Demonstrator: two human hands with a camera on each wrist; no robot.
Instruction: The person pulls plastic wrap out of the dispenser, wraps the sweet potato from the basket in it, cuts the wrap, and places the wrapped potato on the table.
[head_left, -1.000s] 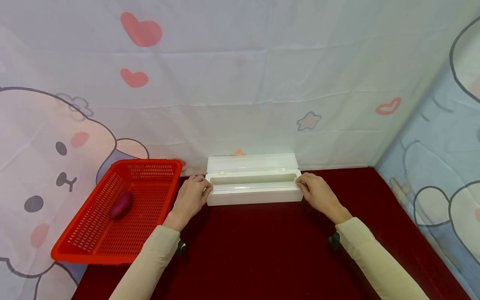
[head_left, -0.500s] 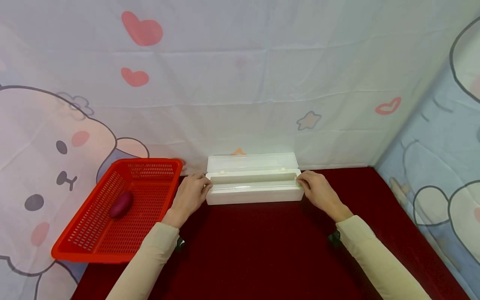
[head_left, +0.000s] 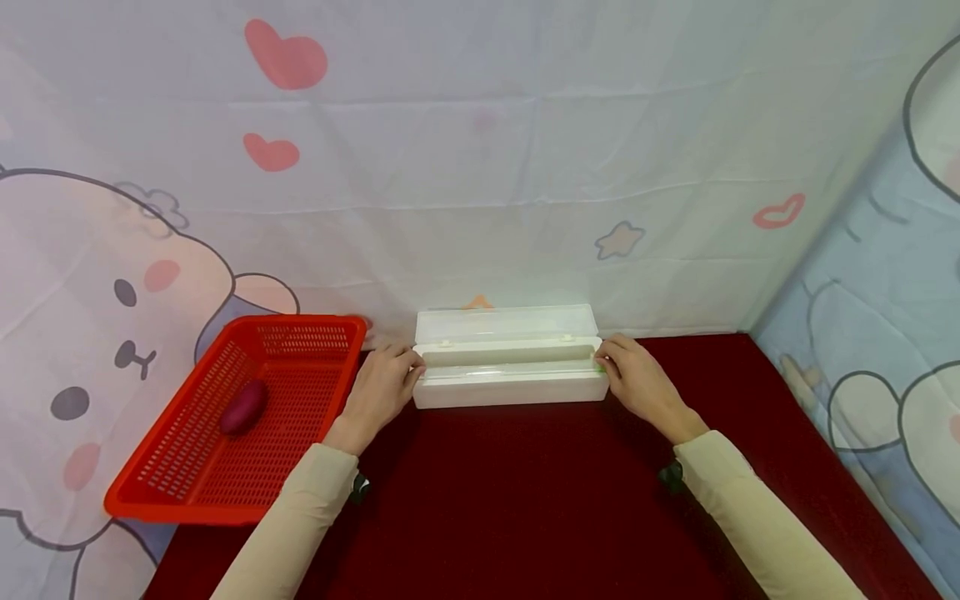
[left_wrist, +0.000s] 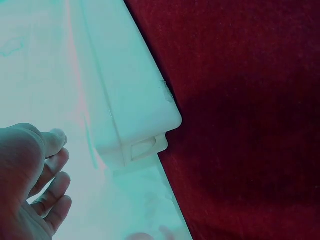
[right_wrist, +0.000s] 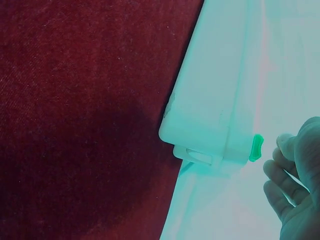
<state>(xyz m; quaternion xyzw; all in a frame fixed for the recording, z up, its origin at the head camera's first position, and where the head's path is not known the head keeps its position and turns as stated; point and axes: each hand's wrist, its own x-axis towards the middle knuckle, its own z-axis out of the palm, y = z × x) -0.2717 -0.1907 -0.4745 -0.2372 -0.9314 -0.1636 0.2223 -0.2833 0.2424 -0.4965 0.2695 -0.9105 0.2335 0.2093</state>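
Note:
A long white film dispenser box (head_left: 510,393) stands near the back of the table, its translucent lid (head_left: 506,323) tipped back. Along the front of its opening lies a glossy clear film (head_left: 487,372). At the left end my left hand (head_left: 381,387) pinches with thumb and forefinger, the clear film at its fingertips. My right hand (head_left: 641,385) mirrors it at the right end. In the right wrist view a small green cutter piece (right_wrist: 256,148) sits on the box's edge beside those fingers. What is pinched is barely visible because it is transparent.
To the left is a red mesh basket (head_left: 345,400) with a dark purple, elongated vegetable (head_left: 243,407) inside. A dark red cloth (head_left: 525,492) covers the table. Behind hangs a pale printed curtain (head_left: 450,167), close to the lid.
Both hands stay at the box ends with only slight movement. The green piece by the right fingertips shows more plainly now.

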